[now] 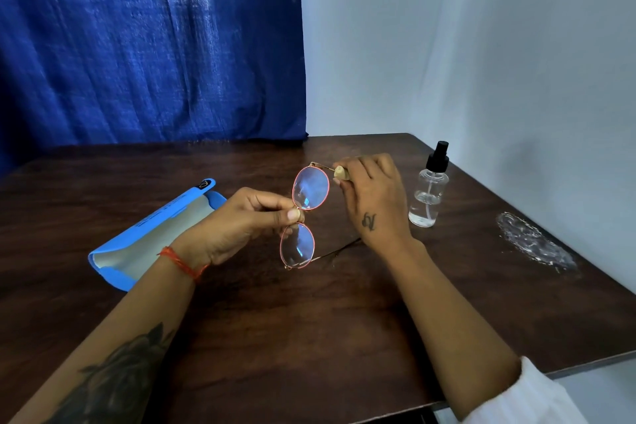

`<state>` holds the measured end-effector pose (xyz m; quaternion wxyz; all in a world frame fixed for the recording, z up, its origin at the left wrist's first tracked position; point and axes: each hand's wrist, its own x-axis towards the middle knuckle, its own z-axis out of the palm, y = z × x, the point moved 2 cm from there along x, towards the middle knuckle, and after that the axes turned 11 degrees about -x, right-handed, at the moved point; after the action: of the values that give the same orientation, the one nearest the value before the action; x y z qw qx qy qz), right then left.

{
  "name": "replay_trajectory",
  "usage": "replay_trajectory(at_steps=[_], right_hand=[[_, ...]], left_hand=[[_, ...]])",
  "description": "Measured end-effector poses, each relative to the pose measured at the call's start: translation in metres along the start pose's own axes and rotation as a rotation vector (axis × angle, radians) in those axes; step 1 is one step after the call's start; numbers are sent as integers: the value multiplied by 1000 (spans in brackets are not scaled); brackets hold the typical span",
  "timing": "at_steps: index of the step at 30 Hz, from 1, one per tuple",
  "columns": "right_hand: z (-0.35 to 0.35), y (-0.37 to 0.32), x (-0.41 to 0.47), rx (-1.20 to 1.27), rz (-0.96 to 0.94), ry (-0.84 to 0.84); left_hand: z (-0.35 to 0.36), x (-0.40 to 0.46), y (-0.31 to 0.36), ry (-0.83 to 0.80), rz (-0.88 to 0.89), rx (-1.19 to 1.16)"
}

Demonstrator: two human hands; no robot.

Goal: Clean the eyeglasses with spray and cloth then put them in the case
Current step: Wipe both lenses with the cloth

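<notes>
The eyeglasses [304, 217] are held above the dark wooden table [275, 337], turned so one round pink-rimmed lens sits farther from the person and the other nearer. The left hand [241, 220] pinches the frame at the bridge between the two lenses, thumb on the near side and forefinger curled over the top, with the remaining fingers folded loosely into the palm. The right hand [373, 196] is on the far side of the eyeglasses, its fingers curled round the pale tip of the upper temple arm, which sticks out from between the fingertips just beside the far lens. The other temple arm trails down from the near lens toward the table beneath the right wrist; whether it touches the wood cannot be told.

To the left of the eyeglasses, beyond the left wrist, the blue case [151, 237] lies open on the table with its pale lining showing. To the right of the eyeglasses, just past the right hand, the clear spray bottle [428, 189] with a black pump top stands upright. Further right of the eyeglasses, near the table's edge, lies a crumpled clear plastic wrapper [537, 244]. An orange thread bracelet [182, 262] circles the left wrist.
</notes>
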<state>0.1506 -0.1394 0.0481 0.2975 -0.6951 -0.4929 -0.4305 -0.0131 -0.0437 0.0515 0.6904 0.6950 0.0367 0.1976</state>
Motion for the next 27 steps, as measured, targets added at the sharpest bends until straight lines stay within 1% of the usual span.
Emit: replay_trajectory(at_steps=[3,6,10,12,15,17,19,21,23,25,27], right_hand=[[4,6,-2,-71,20,-55],[6,11,-3,-118,81,-120],[4,14,-4,-125,189,-148],[3,14,-4,-90,235,-155],[2,16,-4,24,287,-161],[2,18,-5,112,362,-149],[-1,22,-4,200,506,-114],[-5,23,-2,309,649,-45],[-10,21,0,437,738,-11],[-16,14,3,623,762,-37],[-25,5,4,794,706,-115]], left_hand=[[-4,-1,1,39,10,-59],[-8,-1,3,65,11,-100],[-14,-1,3,94,18,-131],[-16,0,2,116,17,-143],[-18,0,2,149,10,-165],[-19,0,2,162,19,-181],[-22,0,3,191,50,-220],[-25,0,3,229,83,-273],[-25,1,4,260,105,-305],[-22,3,4,317,116,-333],[-20,5,3,399,120,-351]])
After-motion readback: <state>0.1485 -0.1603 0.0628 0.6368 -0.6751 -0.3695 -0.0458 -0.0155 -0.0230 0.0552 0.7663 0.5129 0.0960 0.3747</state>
